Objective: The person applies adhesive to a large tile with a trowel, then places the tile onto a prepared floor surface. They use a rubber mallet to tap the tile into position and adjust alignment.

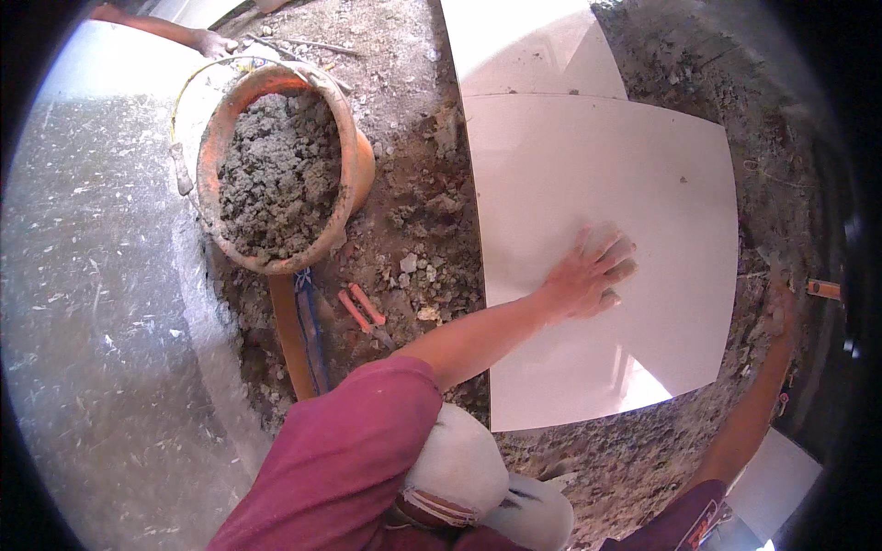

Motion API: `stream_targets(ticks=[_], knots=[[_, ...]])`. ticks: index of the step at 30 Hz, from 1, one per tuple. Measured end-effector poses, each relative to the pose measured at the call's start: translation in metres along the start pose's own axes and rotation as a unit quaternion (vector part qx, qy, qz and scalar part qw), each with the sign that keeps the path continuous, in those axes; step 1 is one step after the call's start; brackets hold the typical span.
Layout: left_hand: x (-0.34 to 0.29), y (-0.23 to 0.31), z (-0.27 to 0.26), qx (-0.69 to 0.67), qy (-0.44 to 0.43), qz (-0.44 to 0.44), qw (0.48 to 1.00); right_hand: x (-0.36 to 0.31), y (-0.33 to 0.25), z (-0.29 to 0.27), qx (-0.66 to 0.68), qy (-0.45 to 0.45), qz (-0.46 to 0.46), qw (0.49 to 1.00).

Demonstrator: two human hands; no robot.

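My left hand point(588, 274) rests with fingers spread on a large pale floor tile point(661, 193). The tile lies over rough mortar and touches another pale tile point(533, 50) along its far edge. My right arm stretches out past the tile's right side. At its end my right hand point(779, 303) is dim and blurred against the soil, and its fingers cannot be made out. Close beyond that hand is a small orange piece point(824, 289), its kind unclear.
An orange bucket point(366, 174) of grey mortar point(280, 174) stands to the left. Pincers with red handles point(363, 308) lie on the rubble beside a wooden strip point(292, 340). A speckled slab point(101, 321) covers the left. Another person's limb point(175, 32) shows at the far left.
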State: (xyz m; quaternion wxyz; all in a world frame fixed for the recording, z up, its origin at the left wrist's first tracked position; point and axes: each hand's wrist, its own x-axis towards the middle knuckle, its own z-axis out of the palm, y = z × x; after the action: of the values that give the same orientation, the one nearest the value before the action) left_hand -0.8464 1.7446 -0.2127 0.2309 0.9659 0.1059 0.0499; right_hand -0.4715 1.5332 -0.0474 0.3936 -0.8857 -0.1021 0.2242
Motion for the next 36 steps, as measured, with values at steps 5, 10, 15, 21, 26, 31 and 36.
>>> stream_targets(ticks=[5, 10, 15, 21, 26, 31, 36], knots=[[-0.001, 0.001, 0.001, 0.01, 0.017, 0.002, 1.0, -0.003, -0.001, 0.006, -0.003, 0.008, -0.012, 1.0], [-0.001, -0.002, 0.01, 0.017, 0.028, 0.008, 0.999, -0.043, -0.009, 0.04, -0.001, 0.025, -0.041, 0.999], [0.0, -0.001, 0.013, -0.024, 0.016, -0.018, 0.999, -0.171, 0.007, 0.128, 0.025, 0.067, -0.082, 0.994], [-0.042, -0.035, -0.027, -0.014, 0.03, -0.096, 0.995, -0.284, 0.05, 0.233, -0.079, 0.014, -0.04, 0.996], [-0.093, -0.081, -0.067, 0.061, -0.061, -0.142, 0.986, -0.323, 0.034, 0.237, -0.04, 0.021, -0.146, 0.988], [-0.104, -0.082, -0.082, 0.135, -0.096, -0.129, 0.978, -0.315, 0.011, 0.264, -0.134, 0.115, -0.291, 0.94], [-0.1, -0.079, -0.085, 0.164, -0.126, -0.126, 0.97, -0.299, 0.013, 0.264, -0.165, -0.011, -0.224, 0.961]])
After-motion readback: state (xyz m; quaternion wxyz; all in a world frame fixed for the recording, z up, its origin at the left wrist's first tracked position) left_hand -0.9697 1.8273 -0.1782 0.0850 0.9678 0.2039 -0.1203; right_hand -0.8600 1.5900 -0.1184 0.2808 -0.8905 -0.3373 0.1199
